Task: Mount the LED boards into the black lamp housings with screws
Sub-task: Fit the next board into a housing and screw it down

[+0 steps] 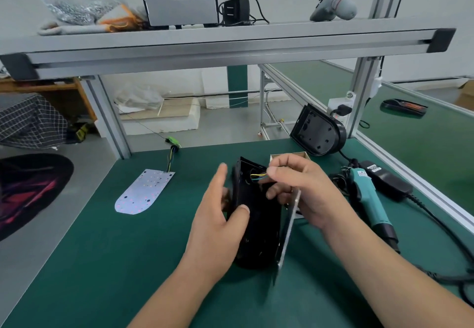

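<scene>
**A:** Where was the lamp housing (256,225)?

**B:** Mid-mat, stood on edge. Its long axis ran away from the person and its hollow seemed to face right. The LED board (288,230) stood edge-on just beside it, parallel.

**A:** And the hands?

**B:** The left hand (218,225) gripped the housing, thumb on its near face. The right hand (302,189), nearer the board, pinched the wires (257,175) at the far end.

**A:** So the move?

**B:** I judged the board had to swing left into the hollow.
</scene>
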A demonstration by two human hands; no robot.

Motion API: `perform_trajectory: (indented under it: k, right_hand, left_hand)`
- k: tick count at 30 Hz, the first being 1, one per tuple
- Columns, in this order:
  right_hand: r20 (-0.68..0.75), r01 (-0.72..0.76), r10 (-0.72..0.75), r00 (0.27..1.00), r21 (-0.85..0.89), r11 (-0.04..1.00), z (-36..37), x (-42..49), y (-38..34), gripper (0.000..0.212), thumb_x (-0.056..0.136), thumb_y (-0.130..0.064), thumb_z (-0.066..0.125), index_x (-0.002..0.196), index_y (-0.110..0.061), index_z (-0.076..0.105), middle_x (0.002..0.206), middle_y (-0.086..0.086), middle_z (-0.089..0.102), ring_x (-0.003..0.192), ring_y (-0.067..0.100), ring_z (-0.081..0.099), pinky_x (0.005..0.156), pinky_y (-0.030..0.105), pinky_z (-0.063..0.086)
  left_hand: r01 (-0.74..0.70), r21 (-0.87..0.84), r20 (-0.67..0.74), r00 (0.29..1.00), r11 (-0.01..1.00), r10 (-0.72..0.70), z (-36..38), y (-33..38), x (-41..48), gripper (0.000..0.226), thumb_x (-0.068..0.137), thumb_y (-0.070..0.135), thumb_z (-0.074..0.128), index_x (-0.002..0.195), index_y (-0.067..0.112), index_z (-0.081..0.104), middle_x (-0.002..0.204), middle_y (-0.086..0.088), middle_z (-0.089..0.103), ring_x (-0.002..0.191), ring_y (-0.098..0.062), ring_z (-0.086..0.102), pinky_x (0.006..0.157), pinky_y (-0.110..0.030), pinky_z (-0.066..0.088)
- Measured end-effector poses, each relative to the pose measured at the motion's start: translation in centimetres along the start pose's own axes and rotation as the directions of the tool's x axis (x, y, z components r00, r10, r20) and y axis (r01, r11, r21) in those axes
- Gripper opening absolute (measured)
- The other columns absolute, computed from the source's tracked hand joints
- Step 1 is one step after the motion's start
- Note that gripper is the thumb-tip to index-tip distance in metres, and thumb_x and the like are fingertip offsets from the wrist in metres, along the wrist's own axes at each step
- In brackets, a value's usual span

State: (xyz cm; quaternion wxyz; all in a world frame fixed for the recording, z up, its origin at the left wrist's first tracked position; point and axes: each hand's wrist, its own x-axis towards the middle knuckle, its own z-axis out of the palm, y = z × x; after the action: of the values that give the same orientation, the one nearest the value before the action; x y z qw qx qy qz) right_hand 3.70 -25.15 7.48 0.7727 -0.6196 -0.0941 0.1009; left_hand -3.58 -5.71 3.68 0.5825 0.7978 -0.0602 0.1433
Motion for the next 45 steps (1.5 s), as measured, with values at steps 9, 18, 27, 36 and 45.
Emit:
perform_trajectory:
  k: [9,18,27,36,45]
  right_hand:
    - [-0.007,0.095,-0.098,0.995,-0.201,0.975,2.3,-1.2,-2.3,0.033,0.08,0.005,0.084,0.092,-0.01,0.058,0.08,0.004,0.073,0.076,0.024,0.07,0.07,0.032,0.06]
    - [-0.103,0.192,-0.309,0.945,-0.591,0.784,4.4,-1.6,-2.6,0.029,0.081,-0.021,0.09,0.095,-0.026,0.065,0.071,-0.015,0.067,0.058,-0.002,0.054,0.056,0.01,0.041]
    - [-0.053,0.216,-0.319,0.946,-0.631,0.745,4.2,-1.1,-2.4,0.023,0.087,-0.011,0.078,0.101,-0.03,0.079,0.063,-0.003,0.067,0.052,0.008,0.049,0.053,0.018,0.041]
    - [-0.073,0.225,-0.404,0.912,-0.735,0.64,4.8,-0.7,-2.1,0.015,0.087,-0.033,0.08,0.097,-0.032,0.068,0.073,-0.011,0.07,0.062,0.001,0.057,0.058,0.01,0.042]
    - [0.002,0.307,-0.463,0.886,-0.75,0.585,5.6,-0.9,-2.4,0.016,0.088,-0.019,0.077,0.096,-0.032,0.076,0.071,-0.024,0.066,0.064,0.002,0.058,0.059,0.013,0.043]
  left_hand:
    - [-0.187,0.063,-0.121,0.974,0.98,0.194,1.4,0.2,-1.1,0.067,0.088,0.038,0.061,0.152,0.048,0.043,0.124,0.018,0.057,0.126,-0.013,0.057,0.094,-0.046,0.057]
    - [-0.243,0.052,-0.21,0.946,0.969,0.249,1.6,0.1,-0.9,0.076,0.09,0.025,0.067,0.155,0.052,0.038,0.126,0.022,0.055,0.127,-0.01,0.056,0.081,-0.018,0.055]
    - [-0.161,-0.133,-0.243,0.962,0.978,0.125,1.3,0.1,-0.4,0.068,0.087,0.008,0.061,0.133,0.056,0.049,0.131,0.026,0.069,0.128,-0.004,0.063,0.088,-0.01,0.051]
    - [-0.226,-0.148,-0.31,0.935,0.963,0.172,1.3,0.8,-0.5,0.065,0.091,0.004,0.057,0.148,0.035,0.054,0.134,0.024,0.067,0.129,-0.003,0.062,0.094,-0.007,0.047]
    - [-0.283,-0.075,-0.314,0.917,0.956,0.247,1.3,0.4,-0.5,0.052,0.102,0.035,0.055,0.154,0.04,0.046,0.145,0.025,0.06,0.136,-0.004,0.057,0.092,-0.005,0.046]
